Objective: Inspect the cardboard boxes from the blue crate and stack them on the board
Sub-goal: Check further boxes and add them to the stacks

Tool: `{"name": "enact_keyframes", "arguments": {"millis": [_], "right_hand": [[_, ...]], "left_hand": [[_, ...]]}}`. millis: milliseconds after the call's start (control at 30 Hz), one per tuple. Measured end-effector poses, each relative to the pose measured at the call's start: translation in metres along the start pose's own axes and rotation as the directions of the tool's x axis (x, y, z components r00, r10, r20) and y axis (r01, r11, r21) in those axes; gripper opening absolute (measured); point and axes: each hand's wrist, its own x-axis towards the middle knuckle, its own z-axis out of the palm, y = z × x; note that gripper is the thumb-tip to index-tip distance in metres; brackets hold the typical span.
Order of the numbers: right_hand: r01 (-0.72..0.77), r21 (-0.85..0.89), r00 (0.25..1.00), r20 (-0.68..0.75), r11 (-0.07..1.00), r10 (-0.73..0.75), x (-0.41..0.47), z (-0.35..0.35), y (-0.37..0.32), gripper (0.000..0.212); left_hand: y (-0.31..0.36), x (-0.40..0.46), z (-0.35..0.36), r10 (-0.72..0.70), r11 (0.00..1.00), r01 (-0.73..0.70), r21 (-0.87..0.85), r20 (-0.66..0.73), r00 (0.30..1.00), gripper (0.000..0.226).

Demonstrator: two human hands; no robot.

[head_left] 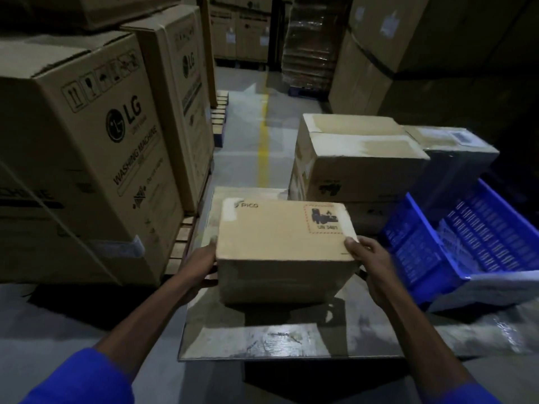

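A brown cardboard box point(284, 246) with a PICO mark and a red-bordered warning label sits in the middle, over the flat board point(262, 339) on the floor. My left hand point(204, 266) holds its left side, fingers curled under the edge. My right hand point(370, 266) grips its near right corner, thumb on top. The blue crate point(431, 252) lies tilted on its side to the right. Two larger boxes point(355, 158) are stacked at the board's far right; I cannot tell whether they rest on it.
Large washing machine cartons point(81, 158) on a wooden pallet point(183, 237) wall off the left. A plastic-wrapped parcel point(458, 153) sits behind the crate. Tall stacked cartons point(408, 39) fill the right and back. An aisle with a yellow floor line point(264, 147) runs ahead.
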Motion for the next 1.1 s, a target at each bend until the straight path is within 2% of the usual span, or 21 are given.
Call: {"name": "enact_keyframes", "arguments": {"millis": [100,200,400,467,600,700,767,833,900,1000,1100], "right_hand": [[0.042,-0.062,0.999,0.023,0.997,-0.041,0.001,0.006,-0.003,0.046],[0.072,-0.080,0.997,0.044,0.994,-0.068,0.001,0.010,-0.004,0.051],[0.034,-0.006,0.997,0.067,0.999,-0.033,0.003,0.009,-0.003,0.066],[0.031,0.009,0.998,0.054,0.999,-0.032,0.004,0.008,-0.002,0.061],[0.008,0.010,1.000,0.026,1.000,-0.008,0.006,0.013,0.001,0.037],[-0.092,-0.147,0.993,0.060,0.985,0.102,0.013,0.017,0.022,0.028],[-0.203,-0.192,0.968,0.110,0.960,0.227,0.013,0.019,0.037,0.041],[-0.277,-0.162,0.937,0.174,0.947,0.304,0.008,0.023,0.043,0.049],[-0.293,-0.081,0.930,0.209,0.953,0.304,0.007,0.026,0.046,0.049],[-0.258,0.068,0.955,0.169,0.964,0.244,0.007,0.028,0.046,0.049],[-0.176,0.165,0.982,0.092,0.970,0.163,0.003,0.027,0.035,0.047]], "left_hand": [[0.005,-0.002,-0.004,-0.007,0.997,0.009,-0.075,0.020,1.000,0.072],[0.014,-0.005,-0.005,-0.017,0.999,0.019,-0.047,0.043,0.999,0.085],[0.019,-0.001,0.006,0.047,0.997,-0.046,0.054,-0.017,0.999,0.056],[0.018,0.003,0.002,0.025,0.998,-0.024,0.050,-0.028,0.999,0.053],[0.013,0.005,-0.009,0.017,1.000,-0.016,0.017,-0.040,0.999,0.063],[0.013,0.002,-0.017,0.007,1.000,-0.008,-0.028,-0.040,0.999,0.054],[0.010,0.000,-0.028,-0.006,0.997,0.003,-0.083,-0.045,0.999,0.059],[0.007,0.000,-0.039,0.018,0.990,-0.028,-0.140,-0.079,0.997,0.065],[0.009,-0.005,-0.047,0.140,0.988,-0.148,-0.051,-0.142,0.980,0.056],[0.014,-0.010,-0.051,0.394,0.898,-0.334,0.287,-0.184,0.900,0.048],[0.012,-0.009,-0.048,0.452,0.793,-0.330,0.511,-0.131,0.882,0.051]]}}
